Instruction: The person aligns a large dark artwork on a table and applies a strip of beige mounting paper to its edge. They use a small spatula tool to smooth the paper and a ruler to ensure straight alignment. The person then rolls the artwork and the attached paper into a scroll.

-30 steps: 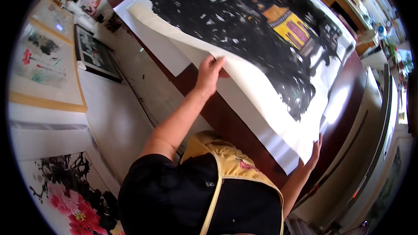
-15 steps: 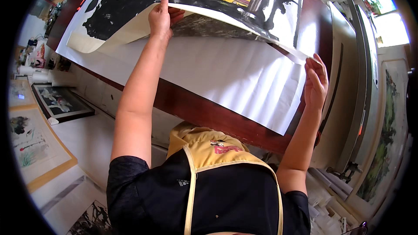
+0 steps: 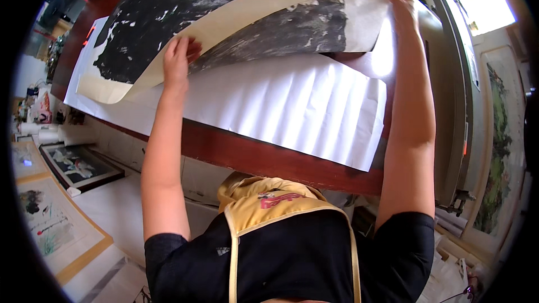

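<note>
A large painting (image 3: 163, 8) on pale paper, mostly black with orange and yellow patches, lies across the far side of the table. Its near edge is lifted and curls over, baring a pale and grey-black underside. My left hand (image 3: 177, 63) is closed round that near edge, fingers partly hidden and a little blurred. Farther off at the right, my right hand (image 3: 400, 1) pinches the raised right corner of the same painting. Beneath it is spread a white paper sheet (image 3: 269, 98) with soft ripples.
The sheet rests on a dark red table (image 3: 241, 154), whose front edge faces me. Framed pictures (image 3: 78, 165) lean low on the left. Tall boards (image 3: 457, 78) stand along the right, beside a mounted green landscape picture (image 3: 497, 151).
My right hand has moved away from me and raised the painting's right corner, so more underside shows. My left hand has come left and nearer along the edge.
</note>
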`<state>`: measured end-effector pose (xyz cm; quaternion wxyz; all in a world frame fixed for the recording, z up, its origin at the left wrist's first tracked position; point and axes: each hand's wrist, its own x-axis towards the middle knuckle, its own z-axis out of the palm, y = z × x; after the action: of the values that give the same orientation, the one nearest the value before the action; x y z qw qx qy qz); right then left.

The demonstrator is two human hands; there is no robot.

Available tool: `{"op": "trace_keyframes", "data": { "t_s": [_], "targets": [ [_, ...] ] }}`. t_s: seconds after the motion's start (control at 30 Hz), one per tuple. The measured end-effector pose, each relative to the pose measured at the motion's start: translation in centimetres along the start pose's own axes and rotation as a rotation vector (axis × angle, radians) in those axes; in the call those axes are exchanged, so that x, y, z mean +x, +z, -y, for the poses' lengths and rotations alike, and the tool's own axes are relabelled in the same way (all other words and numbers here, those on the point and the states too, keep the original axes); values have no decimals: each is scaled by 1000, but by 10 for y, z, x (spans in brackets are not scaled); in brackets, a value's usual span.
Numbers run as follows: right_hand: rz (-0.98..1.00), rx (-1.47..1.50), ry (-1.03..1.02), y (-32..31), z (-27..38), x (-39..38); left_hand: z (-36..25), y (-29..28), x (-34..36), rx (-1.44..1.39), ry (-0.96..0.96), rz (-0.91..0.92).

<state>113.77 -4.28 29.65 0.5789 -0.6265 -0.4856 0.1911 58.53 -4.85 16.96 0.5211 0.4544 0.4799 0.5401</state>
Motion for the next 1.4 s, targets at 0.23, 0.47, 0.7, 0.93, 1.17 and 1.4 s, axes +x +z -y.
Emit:
{"op": "trace_keyframes", "data": {
  "t_s": [0.23, 0.47, 0.7, 0.93, 1.17, 1.4],
  "targets": [
    [-15, -10, 29, 10, -38, 71, 18, -54, -54, 100, -103, -43],
    [150, 33, -136, -53, -67, 112, 68, -80, -79, -11, -133, -184],
    [154, 159, -24, -78, -80, 3, 40, -112, -76, -59, -230, -376],
    [-38, 134, 64, -105, -98, -106, 36, -179, -5, -299, -262, -533],
    [-639, -425, 188, -115, -127, -211, 34, -278, 90, -397, -251, -365],
    [-698, -728, -573, 163, 63, -297, 21, -274, 100, -291, -309, -372]
  ]
}}
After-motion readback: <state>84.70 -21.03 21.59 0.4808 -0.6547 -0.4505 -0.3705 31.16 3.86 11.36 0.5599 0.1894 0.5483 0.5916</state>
